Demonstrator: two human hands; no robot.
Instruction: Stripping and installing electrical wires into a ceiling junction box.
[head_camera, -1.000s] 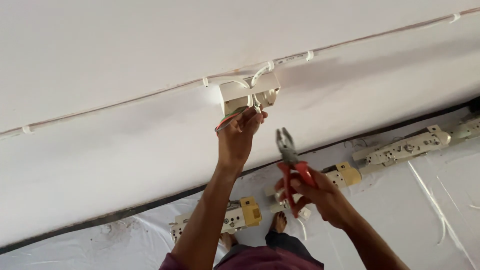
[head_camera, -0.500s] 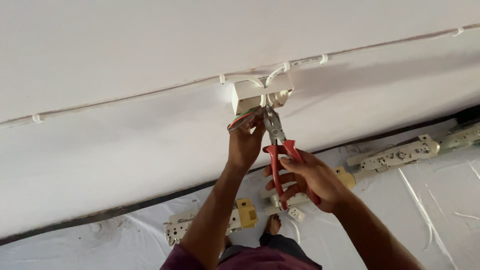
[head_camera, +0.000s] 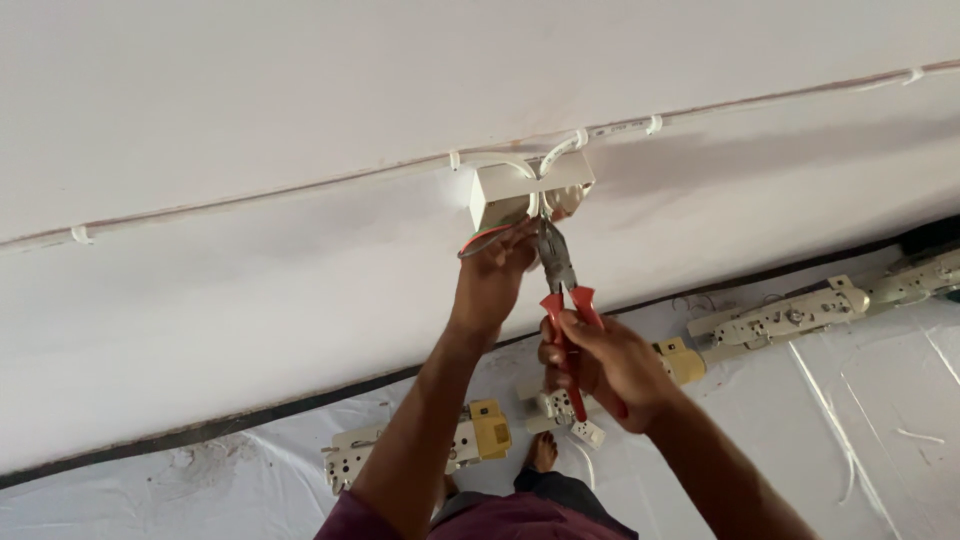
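A white junction box (head_camera: 505, 188) is fixed to the white wall, with white cables (head_camera: 560, 152) running into its top. My left hand (head_camera: 495, 275) reaches up to the box's lower edge and pinches thin red and green wires (head_camera: 478, 241) that come out of it. My right hand (head_camera: 600, 365) grips the red handles of a pair of pliers (head_camera: 560, 290). The pliers point up, with their grey jaws at the underside of the box beside my left fingers. What the jaws bite on is hidden.
A clipped white cable (head_camera: 300, 185) runs along the wall on both sides of the box. Below, white plastic sheeting (head_camera: 800, 440) covers the floor, with several cream fixture bases with yellow parts (head_camera: 470, 440) lying on it. My bare foot (head_camera: 540, 452) shows near them.
My right hand has raised the pliers from below the box up to its underside, next to my left hand. The left hand has stayed at the box.
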